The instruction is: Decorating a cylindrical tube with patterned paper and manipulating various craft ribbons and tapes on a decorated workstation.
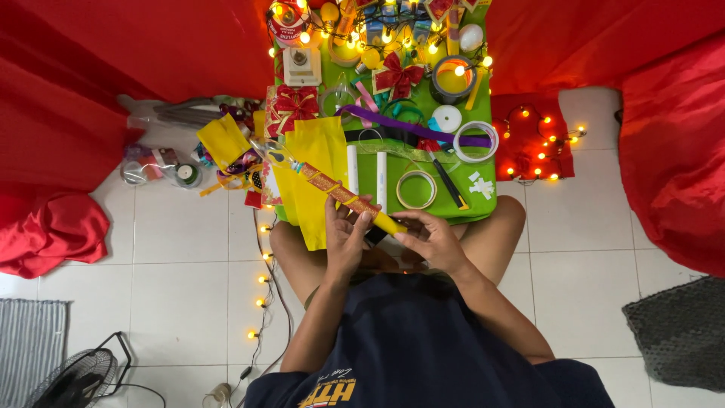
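Now both hands, left hand (344,238) and right hand (430,240), grip the yellow wrapped stick (340,193).

Looks like somebody's home turned into a little craft corner, with the person sitting right on the white tiled floor (189,287). Draped red cloth (151,45) covers the far side and both edges like a backdrop, and warm yellow string lights (260,279) trail across the tiles. A low green craft table (483,202) sits in the middle, crowded with red ribbon bows (398,75), rolls of tape (416,189) and sheets of yellow paper (317,159). Near left there's a black floor fan (72,378) beside a grey striped mat (30,340), very household stuff.
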